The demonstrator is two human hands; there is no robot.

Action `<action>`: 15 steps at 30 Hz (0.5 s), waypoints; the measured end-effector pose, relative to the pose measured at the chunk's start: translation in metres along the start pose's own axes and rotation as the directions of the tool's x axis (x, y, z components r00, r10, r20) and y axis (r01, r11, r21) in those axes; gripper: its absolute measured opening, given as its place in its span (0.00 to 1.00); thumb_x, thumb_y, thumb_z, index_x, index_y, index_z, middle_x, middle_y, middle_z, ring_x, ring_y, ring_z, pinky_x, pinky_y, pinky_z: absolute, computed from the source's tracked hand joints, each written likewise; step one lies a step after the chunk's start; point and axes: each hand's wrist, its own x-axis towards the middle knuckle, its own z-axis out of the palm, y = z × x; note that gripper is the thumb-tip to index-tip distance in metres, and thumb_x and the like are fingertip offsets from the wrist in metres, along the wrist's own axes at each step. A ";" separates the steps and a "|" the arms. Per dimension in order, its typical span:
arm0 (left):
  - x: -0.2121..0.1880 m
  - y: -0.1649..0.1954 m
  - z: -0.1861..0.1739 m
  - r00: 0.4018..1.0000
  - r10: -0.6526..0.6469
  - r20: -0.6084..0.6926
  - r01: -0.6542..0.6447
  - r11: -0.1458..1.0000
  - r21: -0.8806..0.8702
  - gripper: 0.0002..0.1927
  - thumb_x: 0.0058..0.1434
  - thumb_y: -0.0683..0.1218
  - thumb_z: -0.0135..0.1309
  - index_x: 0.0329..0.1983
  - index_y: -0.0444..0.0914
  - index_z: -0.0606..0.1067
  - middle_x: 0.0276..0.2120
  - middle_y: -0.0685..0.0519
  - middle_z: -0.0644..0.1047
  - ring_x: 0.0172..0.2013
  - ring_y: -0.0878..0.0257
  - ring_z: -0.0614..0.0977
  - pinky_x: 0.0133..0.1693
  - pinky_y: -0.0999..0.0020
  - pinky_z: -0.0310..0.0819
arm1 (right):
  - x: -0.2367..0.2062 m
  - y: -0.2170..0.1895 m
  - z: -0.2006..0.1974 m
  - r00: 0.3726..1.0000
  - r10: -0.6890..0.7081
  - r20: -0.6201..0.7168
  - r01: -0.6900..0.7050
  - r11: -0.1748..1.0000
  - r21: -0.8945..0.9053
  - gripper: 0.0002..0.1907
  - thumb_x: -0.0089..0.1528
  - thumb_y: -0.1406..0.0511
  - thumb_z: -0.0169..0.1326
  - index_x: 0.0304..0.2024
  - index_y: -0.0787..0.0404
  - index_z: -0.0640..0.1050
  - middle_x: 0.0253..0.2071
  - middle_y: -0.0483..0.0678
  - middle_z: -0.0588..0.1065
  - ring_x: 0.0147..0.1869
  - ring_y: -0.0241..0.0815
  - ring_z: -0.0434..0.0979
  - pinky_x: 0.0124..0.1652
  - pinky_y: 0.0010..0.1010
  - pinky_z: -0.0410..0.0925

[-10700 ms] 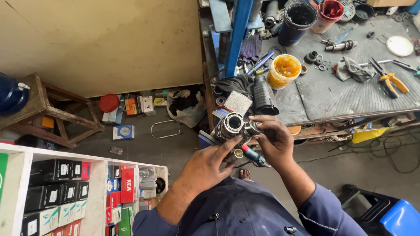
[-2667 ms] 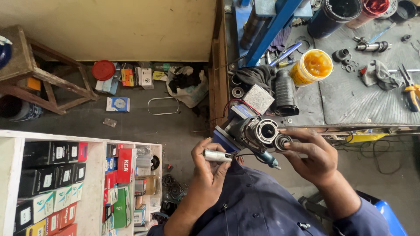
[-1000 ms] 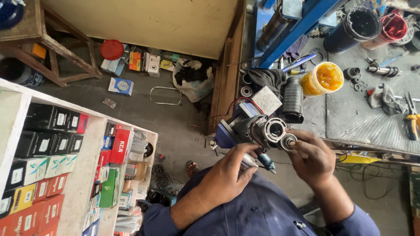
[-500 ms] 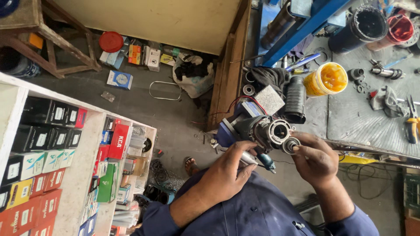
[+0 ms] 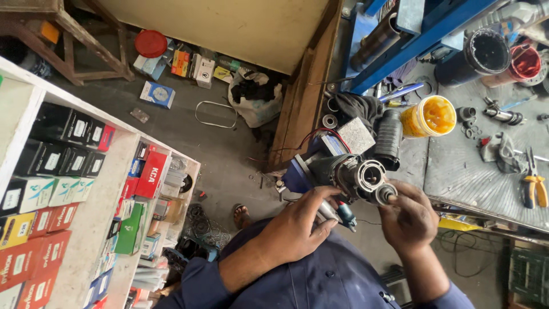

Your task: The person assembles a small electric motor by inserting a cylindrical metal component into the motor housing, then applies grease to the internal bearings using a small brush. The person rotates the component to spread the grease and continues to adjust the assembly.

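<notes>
While the left hand [image 5: 297, 229] grips the power tool body [image 5: 337, 171] from below, the right hand [image 5: 409, 220] pinches a small round metal part [image 5: 384, 193] at its open front housing [image 5: 369, 174], beside the workbench [image 5: 469, 177]. It looks heavy, rigid and greasy, best held around the casing.

Dark navy work shirt, two bare hands

The left hand [image 5: 300, 229] and right hand [image 5: 409, 220] are bare, without gloves or rings. Both navy sleeves are pushed up above the forearms, bunched at 7 and 5 o'clock. The shirt front shows a buttoned placket, small dark buttons and stitched seams.
</notes>
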 end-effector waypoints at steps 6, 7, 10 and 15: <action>-0.003 0.005 0.002 1.000 -0.007 0.030 0.007 1.000 -0.009 0.30 0.65 0.42 0.58 0.68 0.37 0.61 0.53 0.44 0.77 0.48 0.49 0.83 0.50 0.57 0.78 | -0.009 -0.007 0.009 0.995 0.051 -0.081 -0.053 0.999 -0.015 0.20 0.57 0.77 0.64 0.48 0.62 0.71 0.51 0.60 0.77 0.54 0.53 0.81 0.53 0.36 0.75; -0.002 0.006 0.002 1.000 0.018 0.014 -0.019 1.000 0.008 0.30 0.65 0.42 0.58 0.68 0.36 0.61 0.53 0.43 0.76 0.48 0.49 0.82 0.50 0.57 0.78 | -0.007 -0.011 0.007 0.996 0.041 -0.080 -0.045 0.998 -0.047 0.22 0.55 0.76 0.66 0.47 0.62 0.71 0.50 0.59 0.77 0.54 0.53 0.81 0.53 0.37 0.75; 0.000 0.010 0.005 0.999 -0.023 0.029 0.024 1.000 -0.018 0.30 0.65 0.42 0.58 0.68 0.36 0.61 0.52 0.44 0.77 0.47 0.50 0.83 0.48 0.58 0.79 | -0.002 -0.025 0.000 0.999 0.024 -0.042 -0.029 0.993 -0.115 0.23 0.53 0.77 0.68 0.47 0.62 0.72 0.49 0.60 0.78 0.54 0.53 0.81 0.52 0.37 0.75; 0.000 0.015 0.007 0.995 -0.086 0.058 0.087 0.996 -0.018 0.30 0.65 0.42 0.58 0.68 0.37 0.61 0.50 0.45 0.78 0.46 0.52 0.84 0.47 0.59 0.80 | 0.005 -0.036 -0.003 0.980 0.189 -0.065 -0.191 0.981 -0.042 0.23 0.54 0.77 0.68 0.48 0.65 0.73 0.52 0.59 0.77 0.55 0.50 0.81 0.53 0.35 0.74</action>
